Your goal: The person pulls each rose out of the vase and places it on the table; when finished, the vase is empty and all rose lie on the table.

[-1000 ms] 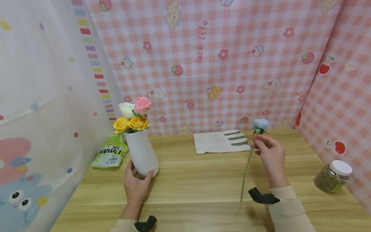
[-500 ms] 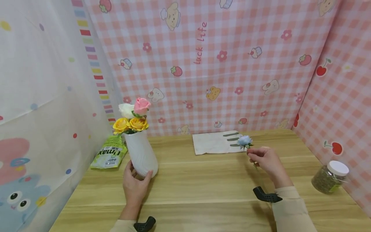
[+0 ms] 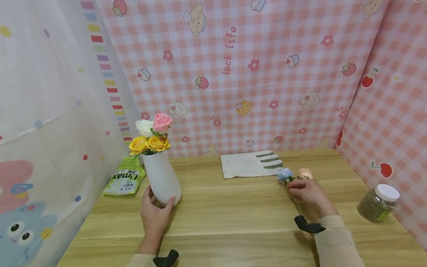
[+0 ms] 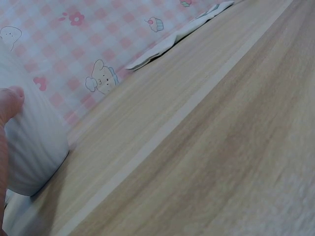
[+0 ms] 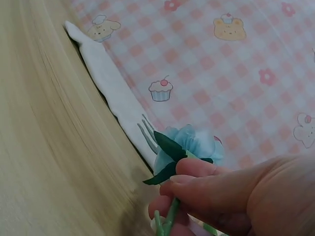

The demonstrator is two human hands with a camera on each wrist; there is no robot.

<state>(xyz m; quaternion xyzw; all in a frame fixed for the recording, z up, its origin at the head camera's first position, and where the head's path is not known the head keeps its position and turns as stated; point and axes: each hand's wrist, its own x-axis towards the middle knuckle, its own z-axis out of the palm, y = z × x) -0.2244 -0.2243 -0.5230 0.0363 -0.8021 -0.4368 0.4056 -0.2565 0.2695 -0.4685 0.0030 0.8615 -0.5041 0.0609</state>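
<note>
My left hand (image 3: 155, 213) grips the lower part of a white vase (image 3: 161, 178); thumb and vase also show in the left wrist view. A white rose (image 3: 144, 127), a pink rose (image 3: 162, 123) and two yellow roses (image 3: 158, 143) stand in it. Toward the right, my right hand (image 3: 308, 193) pinches the green stem of a light blue artificial flower (image 3: 285, 174) just under its bloom, seen closely in the right wrist view. A peach flower (image 3: 305, 173) shows just behind that hand; whether the hand touches it I cannot tell.
A white cloth glove (image 3: 250, 165) with grey-green fingers lies at the back of the wooden table (image 3: 220, 215). Behind the vase is a green snack bag (image 3: 126, 178). A white-lidded clear jar (image 3: 378, 204) stands at the right. Patterned cloth (image 3: 213, 74) hangs at the back.
My right hand has come down with the blue flower, which was upright and higher and now sits low beside the glove. The peach flower has come into sight. My left hand stays on the vase.
</note>
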